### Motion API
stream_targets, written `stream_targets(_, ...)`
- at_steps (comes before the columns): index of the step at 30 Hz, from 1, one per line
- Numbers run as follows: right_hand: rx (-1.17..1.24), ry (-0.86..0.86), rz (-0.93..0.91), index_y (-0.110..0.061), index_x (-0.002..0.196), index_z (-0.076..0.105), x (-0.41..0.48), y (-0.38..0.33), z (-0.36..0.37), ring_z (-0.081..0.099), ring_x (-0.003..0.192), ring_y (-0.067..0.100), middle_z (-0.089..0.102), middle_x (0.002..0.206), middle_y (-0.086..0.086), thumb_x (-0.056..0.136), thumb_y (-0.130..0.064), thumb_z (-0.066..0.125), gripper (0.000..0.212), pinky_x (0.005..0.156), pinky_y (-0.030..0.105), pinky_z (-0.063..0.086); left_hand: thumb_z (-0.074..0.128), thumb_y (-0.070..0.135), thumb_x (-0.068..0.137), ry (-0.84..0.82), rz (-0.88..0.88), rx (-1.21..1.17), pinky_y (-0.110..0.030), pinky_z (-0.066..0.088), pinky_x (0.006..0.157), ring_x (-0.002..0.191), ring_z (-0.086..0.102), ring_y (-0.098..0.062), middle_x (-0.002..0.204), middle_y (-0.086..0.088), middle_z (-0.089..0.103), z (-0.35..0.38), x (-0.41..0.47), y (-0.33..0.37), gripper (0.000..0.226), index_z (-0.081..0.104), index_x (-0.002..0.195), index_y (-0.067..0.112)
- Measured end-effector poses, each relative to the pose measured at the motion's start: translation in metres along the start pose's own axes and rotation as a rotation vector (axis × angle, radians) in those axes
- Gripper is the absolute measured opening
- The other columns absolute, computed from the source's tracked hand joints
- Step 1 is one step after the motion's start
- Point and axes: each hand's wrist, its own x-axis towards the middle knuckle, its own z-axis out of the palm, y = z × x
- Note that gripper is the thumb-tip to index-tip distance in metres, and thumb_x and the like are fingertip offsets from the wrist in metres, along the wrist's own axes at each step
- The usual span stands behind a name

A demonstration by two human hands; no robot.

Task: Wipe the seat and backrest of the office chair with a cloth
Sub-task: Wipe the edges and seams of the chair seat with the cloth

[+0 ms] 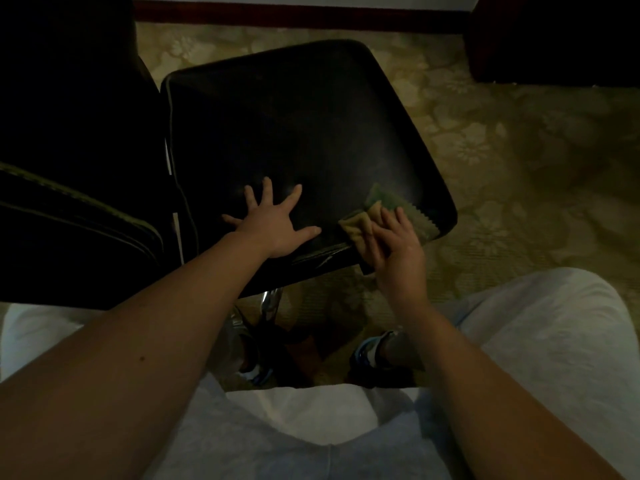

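The office chair's black leather seat (294, 133) fills the middle of the view, with its dark backrest (69, 216) at the left. My left hand (277, 220) lies flat on the seat's near edge, fingers spread, holding nothing. A yellow-green cloth (381, 211) sits at the seat's near right corner. My right hand (394, 244) presses down on the cloth and grips it against the seat edge.
Patterned beige carpet (519, 150) surrounds the chair. The chrome chair post (270, 299) drops below the seat, near my shoes (367, 355). Dark furniture (554, 36) stands at the far right, and a dark baseboard (298, 15) runs along the far wall.
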Motion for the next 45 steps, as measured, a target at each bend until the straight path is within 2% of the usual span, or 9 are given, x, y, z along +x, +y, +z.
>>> stream_targets(6,-0.018,0.103,0.147,-0.014,0.126,0.068,0.011,0.009,-0.005,0.033,0.145,0.035,0.05,0.148,0.013,0.099,-0.019,0.06,0.029,0.119,0.035,0.023,0.049,0.078,0.088,-0.004,-0.008,0.015,-0.081,0.004,0.112,0.153,-0.023,-0.041,0.167,-0.006,-0.028,-0.001,0.0,0.001,0.094,-0.007,0.158,0.049)
stream_targets(14,-0.019,0.029,-0.085,-0.012,0.124,0.069,-0.008,-0.013,0.021,0.033,0.144,0.04,0.053,0.145,0.011,0.096,-0.017,0.064,0.028,0.12,0.055,0.022,0.048,0.076,0.09,-0.026,-0.004,0.024,-0.08,0.004,0.113,0.152,-0.024,-0.041,0.167,-0.005,-0.028,-0.004,-0.002,-0.001,0.092,-0.008,0.158,0.049)
stream_targets(19,-0.006,0.063,-0.01,-0.011,0.124,0.069,0.002,0.005,0.006,0.035,0.143,0.037,0.053,0.145,0.012,0.098,-0.017,0.061,0.028,0.12,0.045,0.027,0.05,0.077,0.088,-0.025,-0.007,0.006,-0.08,0.002,0.113,0.153,-0.024,-0.039,0.167,-0.002,-0.028,-0.004,-0.001,-0.004,0.093,-0.006,0.157,0.052)
stream_targets(24,-0.023,0.123,0.116,-0.014,0.125,0.07,0.008,0.01,-0.002,0.033,0.144,0.037,0.05,0.148,0.013,0.098,-0.017,0.061,0.029,0.117,0.049,0.032,0.05,0.077,0.088,-0.026,-0.008,0.005,-0.08,0.002,0.113,0.152,-0.025,-0.039,0.167,-0.003,-0.029,-0.003,-0.001,-0.003,0.093,-0.007,0.157,0.051)
stream_targets(30,-0.003,0.025,-0.106,-0.011,0.124,0.069,-0.013,-0.015,0.028,0.034,0.143,0.042,0.053,0.145,0.013,0.097,-0.02,0.061,0.029,0.117,0.057,0.027,0.049,0.076,0.09,-0.035,-0.008,0.02,-0.08,0.002,0.113,0.152,-0.025,-0.041,0.167,-0.005,-0.029,-0.006,-0.003,-0.002,0.092,-0.008,0.157,0.05)
stream_targets(34,-0.008,0.02,-0.133,-0.011,0.124,0.069,-0.011,-0.007,0.017,0.038,0.141,0.039,0.055,0.143,0.013,0.101,-0.032,0.048,0.038,0.119,0.046,0.026,0.049,0.076,0.089,-0.04,-0.004,0.012,-0.08,0.002,0.113,0.152,-0.025,-0.04,0.166,-0.004,-0.03,-0.006,-0.003,-0.003,0.093,-0.008,0.157,0.05)
stream_targets(38,-0.035,0.123,0.004,-0.008,0.123,0.069,-0.004,0.008,-0.001,0.036,0.143,0.032,0.055,0.144,0.011,0.098,-0.016,0.061,0.028,0.119,0.03,0.025,0.05,0.077,0.088,-0.035,-0.016,0.007,-0.079,0.001,0.113,0.152,-0.026,-0.039,0.166,-0.003,-0.03,-0.004,-0.002,-0.002,0.093,-0.008,0.157,0.051)
stream_targets(41,-0.031,0.073,-0.035,-0.009,0.123,0.069,-0.009,0.011,0.0,0.033,0.144,0.033,0.053,0.145,0.011,0.097,-0.014,0.062,0.027,0.119,0.018,0.016,0.05,0.076,0.089,-0.029,-0.004,0.015,-0.08,0.001,0.113,0.152,-0.025,-0.04,0.166,-0.004,-0.03,-0.005,-0.002,-0.003,0.093,-0.008,0.157,0.051)
stream_targets(45,-0.077,-0.025,-0.206,-0.015,0.117,0.074,-0.016,0.006,0.005,0.041,0.138,0.041,0.058,0.14,0.012,0.098,-0.028,0.055,0.03,0.117,0.047,0.028,0.049,0.076,0.089,-0.029,0.012,0.03,-0.08,0.001,0.113,0.152,-0.025,-0.04,0.166,-0.004,-0.03,-0.005,-0.002,-0.007,0.092,-0.008,0.157,0.051)
